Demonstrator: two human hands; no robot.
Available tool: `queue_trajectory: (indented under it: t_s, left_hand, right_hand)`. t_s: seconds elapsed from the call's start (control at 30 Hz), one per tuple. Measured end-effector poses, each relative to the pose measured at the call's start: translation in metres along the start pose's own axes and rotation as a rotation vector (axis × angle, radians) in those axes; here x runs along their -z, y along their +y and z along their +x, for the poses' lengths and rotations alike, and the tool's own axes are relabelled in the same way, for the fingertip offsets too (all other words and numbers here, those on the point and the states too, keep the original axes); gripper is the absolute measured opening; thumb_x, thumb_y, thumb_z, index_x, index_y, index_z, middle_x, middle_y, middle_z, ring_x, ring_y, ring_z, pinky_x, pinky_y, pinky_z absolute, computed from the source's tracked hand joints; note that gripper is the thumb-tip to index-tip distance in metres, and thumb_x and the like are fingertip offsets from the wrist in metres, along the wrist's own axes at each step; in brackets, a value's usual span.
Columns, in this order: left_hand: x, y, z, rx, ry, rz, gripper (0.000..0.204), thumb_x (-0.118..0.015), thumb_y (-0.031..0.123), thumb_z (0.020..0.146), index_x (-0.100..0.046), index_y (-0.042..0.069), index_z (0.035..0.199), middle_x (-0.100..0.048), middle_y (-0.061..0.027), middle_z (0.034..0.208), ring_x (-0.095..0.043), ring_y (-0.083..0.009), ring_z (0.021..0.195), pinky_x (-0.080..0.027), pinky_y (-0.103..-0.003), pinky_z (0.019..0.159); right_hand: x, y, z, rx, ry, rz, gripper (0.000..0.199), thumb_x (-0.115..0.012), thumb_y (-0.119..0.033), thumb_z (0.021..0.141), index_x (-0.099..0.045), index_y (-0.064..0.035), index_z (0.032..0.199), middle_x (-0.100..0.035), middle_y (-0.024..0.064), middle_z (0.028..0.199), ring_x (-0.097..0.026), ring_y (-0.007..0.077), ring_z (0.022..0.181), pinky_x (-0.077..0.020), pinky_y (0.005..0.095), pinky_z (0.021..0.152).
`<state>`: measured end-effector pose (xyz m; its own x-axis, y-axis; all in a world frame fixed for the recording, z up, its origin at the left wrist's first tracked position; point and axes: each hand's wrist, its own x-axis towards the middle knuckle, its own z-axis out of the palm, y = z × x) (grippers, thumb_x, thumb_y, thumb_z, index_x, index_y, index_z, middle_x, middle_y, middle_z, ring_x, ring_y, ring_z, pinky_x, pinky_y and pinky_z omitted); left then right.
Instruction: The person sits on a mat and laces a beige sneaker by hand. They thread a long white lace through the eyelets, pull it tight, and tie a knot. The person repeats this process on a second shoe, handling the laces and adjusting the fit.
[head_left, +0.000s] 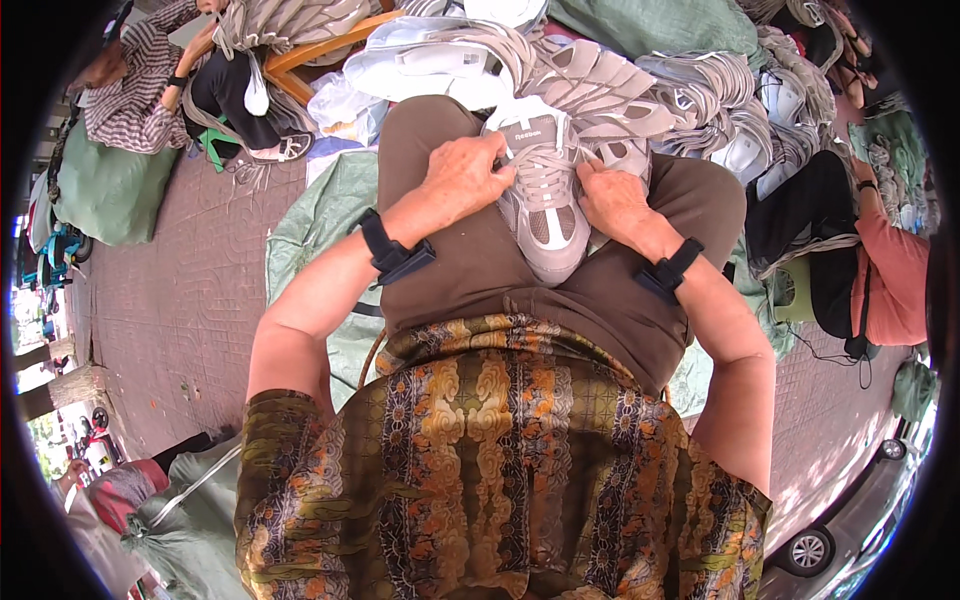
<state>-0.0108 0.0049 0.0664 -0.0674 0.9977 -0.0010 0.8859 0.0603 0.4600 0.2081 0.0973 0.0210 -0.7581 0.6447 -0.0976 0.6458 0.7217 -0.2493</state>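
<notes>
A grey and white sneaker point(548, 205) rests between my thighs, its toe toward me and its tongue standing up. Pale laces point(545, 170) cross its front in several rows. At the shoe's left edge, my left hand point(462, 178) is closed in a pinch where a lace strand runs to its fingertips. My right hand point(612, 197) pinches at the opposite edge, thumb and fingers together by the lace. What lies inside both pinches is partly hidden by the fingers. Just beyond the shoe, more grey shoe uppers point(595, 85) lie fanned out.
Piles of shoe uppers point(440, 60) and laces point(710, 90) spread ahead of me. Green sacks point(115, 195) stand at left and far ahead. People sit working at far left and right. Green sheeting point(320, 220) lies over the paving point(180, 300). A parked car point(840, 530) is at lower right.
</notes>
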Motion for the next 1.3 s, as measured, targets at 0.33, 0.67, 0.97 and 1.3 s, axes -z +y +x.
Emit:
queue_trajectory:
  t_s: [0.33, 0.67, 0.97, 1.3]
  left_hand:
    - [-0.026, -0.024, 0.02, 0.011, -0.033, -0.453, 0.01, -0.052, 0.01, 0.084, -0.052, 0.0, 0.083, -0.064, -0.0167, 0.074, -0.066, -0.0268, 0.066, -0.049, -0.038, 0.054]
    - [0.003, -0.024, 0.029, 0.236, -0.315, -0.833, 0.014, -0.061, 0.01, 0.081, -0.056, 0.001, 0.09, -0.06, -0.0052, 0.068, -0.055, -0.0109, 0.053, -0.041, -0.023, 0.043]
    - [0.021, -0.042, 0.022, 0.191, -0.342, -0.852, 0.011, -0.063, 0.015, 0.082, -0.063, 0.003, 0.079, -0.043, 0.0042, 0.055, -0.034, -0.0038, 0.044, -0.023, -0.021, 0.038]
    - [0.08, -0.102, -0.044, 0.39, -0.445, -1.083, 0.018, -0.059, 0.017, 0.09, -0.057, 0.001, 0.082, -0.036, 0.0078, 0.053, -0.029, -0.0014, 0.042, -0.023, -0.019, 0.037]
  right_hand:
    - [0.013, 0.032, 0.002, -0.058, -0.129, 0.44, 0.017, -0.063, -0.019, 0.079, -0.058, -0.0041, 0.086, -0.061, 0.0157, 0.083, -0.058, 0.033, 0.081, -0.0444, 0.0416, 0.074]
    - [0.074, 0.033, -0.002, -0.083, -0.134, 0.931, 0.015, -0.061, -0.014, 0.089, -0.059, -0.0007, 0.083, -0.048, -0.006, 0.067, -0.04, 0.0056, 0.063, -0.0375, 0.0243, 0.057]
    - [0.052, 0.027, 0.005, -0.024, 0.152, 0.287, 0.017, -0.054, -0.018, 0.087, -0.061, -0.0062, 0.096, -0.063, 0.02, 0.087, -0.059, 0.0399, 0.083, -0.0458, 0.0475, 0.072]
    - [0.012, -0.005, 0.041, -0.006, 0.536, 0.396, 0.011, -0.056, -0.011, 0.087, -0.055, -0.0019, 0.092, -0.06, 0.0195, 0.075, -0.059, 0.0382, 0.071, -0.0452, 0.0431, 0.063]
